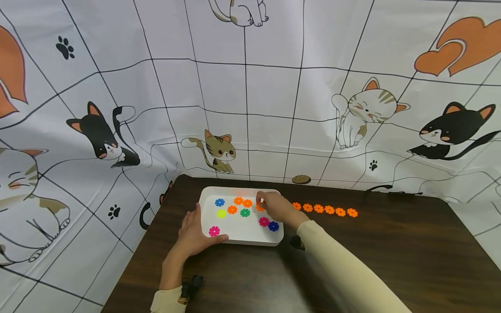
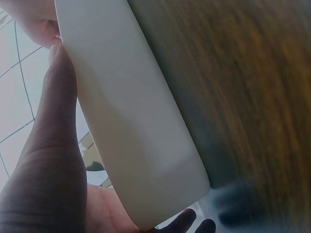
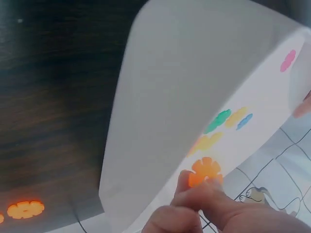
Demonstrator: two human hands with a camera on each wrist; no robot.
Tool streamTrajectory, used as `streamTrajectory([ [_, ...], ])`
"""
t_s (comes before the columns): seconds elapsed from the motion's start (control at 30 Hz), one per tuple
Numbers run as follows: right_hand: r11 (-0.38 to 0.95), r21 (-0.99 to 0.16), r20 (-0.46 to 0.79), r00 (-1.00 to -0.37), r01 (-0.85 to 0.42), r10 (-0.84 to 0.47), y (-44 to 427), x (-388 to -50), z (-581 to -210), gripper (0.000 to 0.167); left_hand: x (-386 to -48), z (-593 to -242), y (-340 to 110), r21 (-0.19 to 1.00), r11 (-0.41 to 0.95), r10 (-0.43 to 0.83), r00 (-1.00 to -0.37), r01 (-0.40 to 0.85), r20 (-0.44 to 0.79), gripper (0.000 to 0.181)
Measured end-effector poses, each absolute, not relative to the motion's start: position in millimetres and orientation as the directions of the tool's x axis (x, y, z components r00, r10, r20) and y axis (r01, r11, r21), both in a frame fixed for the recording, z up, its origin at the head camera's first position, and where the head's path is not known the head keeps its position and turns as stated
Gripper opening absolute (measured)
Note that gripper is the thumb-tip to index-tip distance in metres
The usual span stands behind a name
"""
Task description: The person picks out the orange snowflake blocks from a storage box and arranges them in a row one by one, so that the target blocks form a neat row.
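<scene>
A shallow white tray (image 1: 242, 237) holds several small flower-shaped plastic discs: orange, blue (image 1: 220, 202), yellow (image 1: 221, 214), green (image 1: 245, 212), pink (image 1: 214, 231) and dark blue (image 1: 273, 226). My left hand (image 1: 195, 234) grips the tray's near left corner, thumb along the front and fingers at the left side. In the left wrist view the thumb (image 2: 56, 111) lies along the rim. Over the tray's right end, my right hand (image 1: 275, 206) pinches an orange disc (image 3: 206, 171) between thumb and fingertips. The right wrist view shows this disc just above the tray rim.
Right of the tray, several orange discs (image 1: 329, 210) lie in a row on the dark wooden table (image 1: 375, 256). A white cloth (image 1: 270, 95) with cartoon cats and grid lines hangs behind and to the left.
</scene>
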State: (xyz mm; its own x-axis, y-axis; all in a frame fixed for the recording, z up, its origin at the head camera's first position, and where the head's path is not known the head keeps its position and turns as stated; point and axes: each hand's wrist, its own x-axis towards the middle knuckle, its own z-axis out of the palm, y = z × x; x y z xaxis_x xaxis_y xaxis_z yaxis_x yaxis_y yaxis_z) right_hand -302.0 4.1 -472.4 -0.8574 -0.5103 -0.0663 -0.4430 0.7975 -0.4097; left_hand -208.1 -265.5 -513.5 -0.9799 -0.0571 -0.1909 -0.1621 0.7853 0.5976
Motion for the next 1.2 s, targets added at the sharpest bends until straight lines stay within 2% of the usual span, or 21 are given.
streamTrajectory([
  [0.53, 0.792, -0.457, -0.018, -0.886, -0.405, -0.463, 33.6, -290.5, -462.2, 0.018, -210.9, -515.9, -267.5, 0.609, 0.778, -0.039, -0.980, -0.151, -0.193, 0.148],
  [0.77, 0.774, -0.493, 0.013, -0.893, -0.398, -0.450, 49.5, -288.4, -459.7, 0.019, -210.8, -516.6, -267.9, 0.606, 0.782, -0.039, -0.981, -0.147, -0.188, 0.148],
  [1.2, 0.766, -0.488, 0.093, -0.898, -0.418, -0.430, 84.8, -288.3, -462.2, 0.016, -211.3, -514.8, -267.3, 0.614, 0.777, -0.030, -0.982, -0.142, -0.188, 0.149],
])
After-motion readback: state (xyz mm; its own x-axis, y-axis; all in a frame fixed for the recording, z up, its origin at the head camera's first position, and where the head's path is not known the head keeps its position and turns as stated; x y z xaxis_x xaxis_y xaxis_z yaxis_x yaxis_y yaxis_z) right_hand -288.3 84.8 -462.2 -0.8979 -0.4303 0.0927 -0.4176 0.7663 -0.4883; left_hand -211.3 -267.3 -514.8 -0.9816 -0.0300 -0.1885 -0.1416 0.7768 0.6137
